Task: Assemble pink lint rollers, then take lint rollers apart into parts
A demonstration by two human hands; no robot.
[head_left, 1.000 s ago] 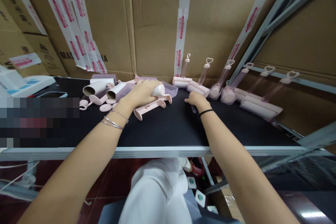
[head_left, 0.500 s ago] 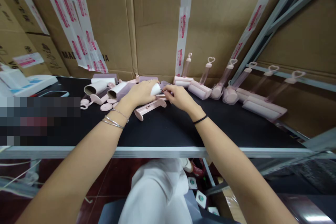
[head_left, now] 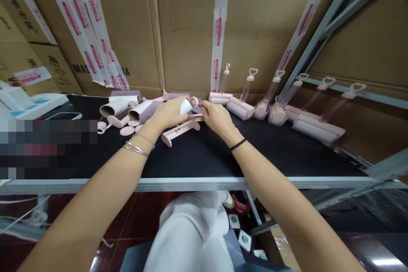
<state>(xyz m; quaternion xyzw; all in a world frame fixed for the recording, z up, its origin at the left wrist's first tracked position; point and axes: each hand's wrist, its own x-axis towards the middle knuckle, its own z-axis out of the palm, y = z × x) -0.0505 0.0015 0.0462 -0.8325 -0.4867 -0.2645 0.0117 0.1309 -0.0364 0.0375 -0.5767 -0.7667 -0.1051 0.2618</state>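
White roll (head_left: 185, 107) gripped by curled left hand (head_left: 170, 112), just above pink frame (head_left: 179, 131). Right hand (head_left: 218, 118) fingertips at pink cap (head_left: 194, 102), near roll's end; their hold can't be told. Slack left grip could let roll twist; a slip could drop cap. Black table (head_left: 197, 161); cardboard (head_left: 188, 29) behind, metal rack (head_left: 323, 33) at right.
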